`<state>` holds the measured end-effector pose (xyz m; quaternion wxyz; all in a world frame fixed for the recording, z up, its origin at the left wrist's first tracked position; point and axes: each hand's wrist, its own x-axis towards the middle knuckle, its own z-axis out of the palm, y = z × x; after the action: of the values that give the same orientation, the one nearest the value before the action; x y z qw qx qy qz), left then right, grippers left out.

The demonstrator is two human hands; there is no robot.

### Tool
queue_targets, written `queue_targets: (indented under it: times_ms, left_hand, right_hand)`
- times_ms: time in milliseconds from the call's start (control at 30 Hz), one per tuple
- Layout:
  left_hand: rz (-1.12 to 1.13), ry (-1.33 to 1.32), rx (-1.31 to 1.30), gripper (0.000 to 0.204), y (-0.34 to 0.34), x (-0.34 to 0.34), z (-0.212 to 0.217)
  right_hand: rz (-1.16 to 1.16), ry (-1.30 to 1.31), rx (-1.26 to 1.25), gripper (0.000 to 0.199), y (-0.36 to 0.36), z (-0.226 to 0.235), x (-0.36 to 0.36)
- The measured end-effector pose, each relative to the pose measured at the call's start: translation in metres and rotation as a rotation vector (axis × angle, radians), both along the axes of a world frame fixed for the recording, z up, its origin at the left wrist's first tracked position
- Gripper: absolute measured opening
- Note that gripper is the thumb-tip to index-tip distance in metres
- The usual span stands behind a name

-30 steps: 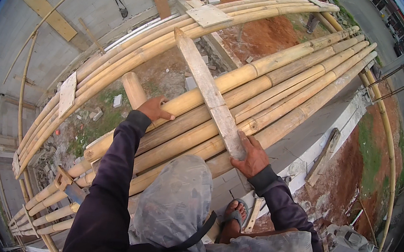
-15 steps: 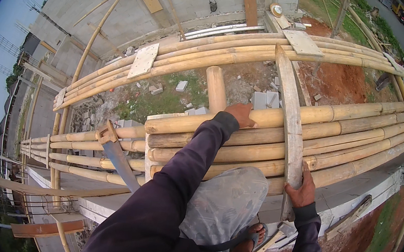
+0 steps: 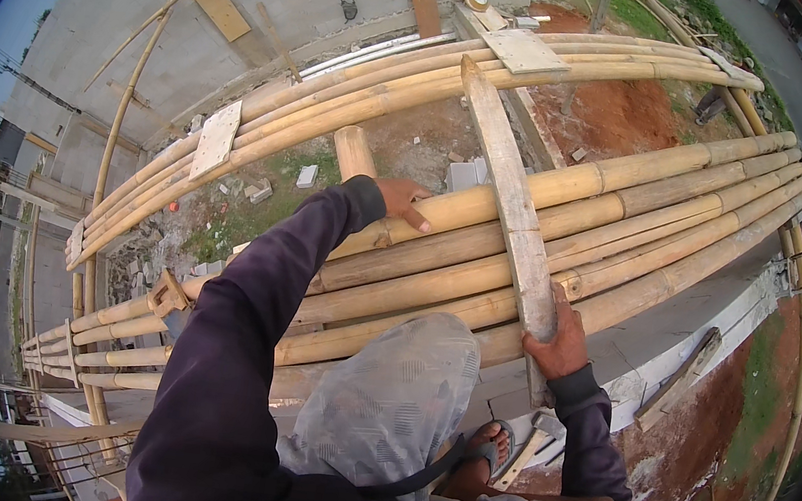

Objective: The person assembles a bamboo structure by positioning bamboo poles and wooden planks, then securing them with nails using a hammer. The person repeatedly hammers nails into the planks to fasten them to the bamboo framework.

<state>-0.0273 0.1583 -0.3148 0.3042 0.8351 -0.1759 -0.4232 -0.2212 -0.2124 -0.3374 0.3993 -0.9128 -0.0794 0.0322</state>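
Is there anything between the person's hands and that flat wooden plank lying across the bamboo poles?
Nothing visible. The right hand already grips the near end of the plank. The left hand rests on a bamboo pole just left of the plank, with only bare pole between them.

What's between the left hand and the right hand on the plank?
Head view: only bamboo poles span between the left hand and the right hand gripping the plank.

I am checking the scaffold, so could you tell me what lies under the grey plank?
The grey plank lies across bamboo poles. The right hand covers its near end, so any fixing there is hidden.
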Motion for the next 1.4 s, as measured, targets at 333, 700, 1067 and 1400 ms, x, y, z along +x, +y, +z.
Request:
queue_targets:
  times_ms: [333, 700, 1067, 1400]
  left_hand:
    - [0.099, -0.042, 0.011, 0.102, 0.002, -0.014, -0.008]
    - [0.097, -0.615, 0.025, 0.084, 0.006, -0.044, -0.023]
    - [0.192, -0.835, 0.072, 0.066, 0.006, -0.065, -0.033]
    - [0.276, -0.713, 0.316, 0.074, -0.023, -0.053, -0.022]
  right_hand:
    - [-0.004, 0.041, 0.028, 0.090, -0.001, 0.006, 0.001]
    - [0.020, 0.034, 0.020, 0.089, -0.006, 0.002, -0.001]
    - [0.016, 0.089, -0.029, 0.089, -0.007, 0.016, -0.003]
    - [0.037, -0.276, -0.250, 0.052, -0.040, 0.026, 0.145]
